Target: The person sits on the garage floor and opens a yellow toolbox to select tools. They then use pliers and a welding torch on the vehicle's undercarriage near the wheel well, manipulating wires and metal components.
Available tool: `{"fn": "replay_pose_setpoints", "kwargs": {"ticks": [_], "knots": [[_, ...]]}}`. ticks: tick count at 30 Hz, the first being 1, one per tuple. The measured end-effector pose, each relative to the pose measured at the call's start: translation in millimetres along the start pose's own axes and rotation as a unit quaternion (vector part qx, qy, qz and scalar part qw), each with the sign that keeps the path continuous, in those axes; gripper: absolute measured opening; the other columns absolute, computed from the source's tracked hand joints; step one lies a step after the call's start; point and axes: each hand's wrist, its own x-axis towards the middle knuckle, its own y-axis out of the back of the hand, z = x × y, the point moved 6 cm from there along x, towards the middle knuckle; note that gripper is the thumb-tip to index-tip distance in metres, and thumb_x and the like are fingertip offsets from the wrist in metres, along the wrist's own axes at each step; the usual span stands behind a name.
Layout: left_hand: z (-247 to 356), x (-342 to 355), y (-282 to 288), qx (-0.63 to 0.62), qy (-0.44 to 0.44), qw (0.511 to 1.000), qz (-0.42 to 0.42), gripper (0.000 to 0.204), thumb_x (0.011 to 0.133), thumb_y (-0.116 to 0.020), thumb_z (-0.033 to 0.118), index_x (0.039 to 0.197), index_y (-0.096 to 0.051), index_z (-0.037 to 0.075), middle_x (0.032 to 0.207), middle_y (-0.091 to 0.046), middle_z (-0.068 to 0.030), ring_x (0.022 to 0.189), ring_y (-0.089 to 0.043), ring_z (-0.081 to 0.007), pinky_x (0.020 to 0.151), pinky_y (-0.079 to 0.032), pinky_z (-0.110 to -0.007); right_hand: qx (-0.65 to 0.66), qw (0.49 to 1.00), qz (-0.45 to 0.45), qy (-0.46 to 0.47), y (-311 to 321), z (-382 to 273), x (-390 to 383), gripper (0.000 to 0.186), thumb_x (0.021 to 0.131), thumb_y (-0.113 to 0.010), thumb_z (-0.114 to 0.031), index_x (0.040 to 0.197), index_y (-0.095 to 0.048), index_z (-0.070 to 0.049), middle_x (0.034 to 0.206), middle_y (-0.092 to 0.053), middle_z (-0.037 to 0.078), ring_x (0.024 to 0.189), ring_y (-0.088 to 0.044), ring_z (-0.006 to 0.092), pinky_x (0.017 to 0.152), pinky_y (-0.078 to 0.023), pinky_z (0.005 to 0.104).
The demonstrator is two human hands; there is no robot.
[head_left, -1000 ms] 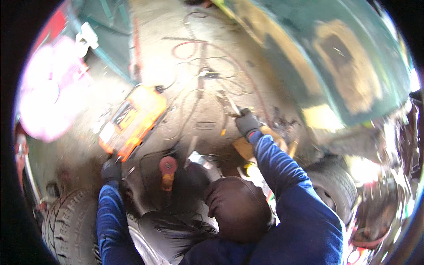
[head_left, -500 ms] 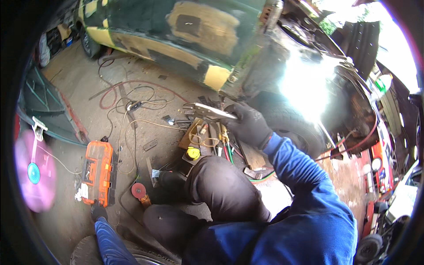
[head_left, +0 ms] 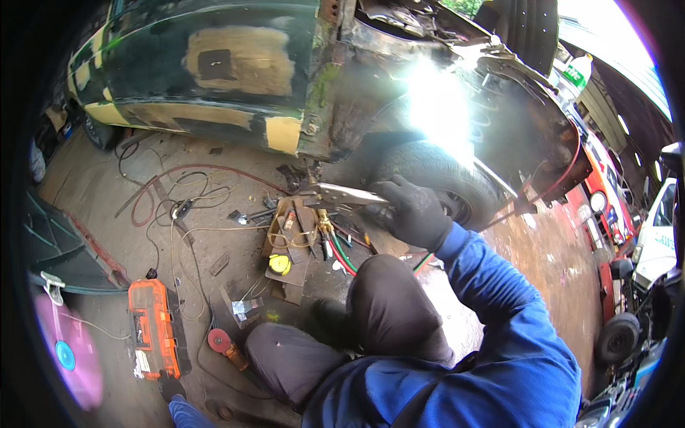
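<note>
Green metal car body with tan patches, beside a tool-strewn grey concrete floor

A black rubber tyre stands under the car's stripped front end. At the floor's left edge is a round pink fan, probably there to leave the middle free. Near the floor's lower left corner sits an orange-and-black plastic toolbox, presumably kept within reach. The dark-gloved left hand is at its near edge; its fingers are unclear, so I cannot tell whether they grip.

A brown box-like stand seems to serve as a low table for tools. An orange grinder with a red disc lies beside the person's left knee. The dark-gloved right hand is closed around one end of a silver metal plier-like tool, seen across the stand's far right corner, jaws pointing left, perhaps to keep them unobstructed. A yellow tape measure rests at the stand's near edge, likely for easy finding.
</note>
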Motion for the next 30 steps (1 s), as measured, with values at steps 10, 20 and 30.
{"fn": "replay_pose_setpoints", "kwargs": {"ticks": [10, 20, 30], "knots": [[23.8, 3.2, 12.6, 0.042, 0.012, 0.998, 0.047, 0.049, 0.111, -0.059, 0.024, 0.156, -0.058, 0.003, 0.149, -0.063, -0.0265, 0.136, -0.063, -0.0418, 0.11, -0.053, -0.048, -0.092, 0.988, 0.045, -0.116, 64.0, 117.8, -60.3, 0.031, 0.102, -0.076, -0.028, 0.125, -0.072, -0.008, 0.111, -0.073, 0.018, 0.096, -0.075, 0.0421, 0.08, -0.059, 0.0513], [100.7, -22.6, 54.4, 0.254, -0.044, 0.966, 0.015, 0.051, 0.11, -0.062, 0.028, 0.155, -0.058, 0.003, 0.149, -0.064, -0.0267, 0.136, -0.063, -0.0428, 0.109, -0.053, -0.049, 0.043, 0.993, 0.04, -0.099, 6.4, 206.4, -36.0, 0.038, 0.105, -0.072, -0.034, 0.131, -0.073, -0.006, 0.119, -0.073, 0.022, 0.112, -0.071, 0.0456, 0.096, -0.057, 0.0531], [413.5, -142.0, 181.0, -0.255, -0.188, 0.935, 0.158, 0.051, 0.112, -0.064, 0.028, 0.15, -0.06, -0.006, 0.138, -0.071, -0.0293, 0.127, -0.067, -0.0453, 0.108, -0.051, -0.048, 0.08, 0.995, 0.042, -0.037, -14.1, 250.2, -28.7, 0.035, 0.105, -0.071, -0.036, 0.127, -0.073, -0.009, 0.12, -0.075, 0.017, 0.115, -0.071, 0.0402, 0.103, -0.055, 0.0517]]}}
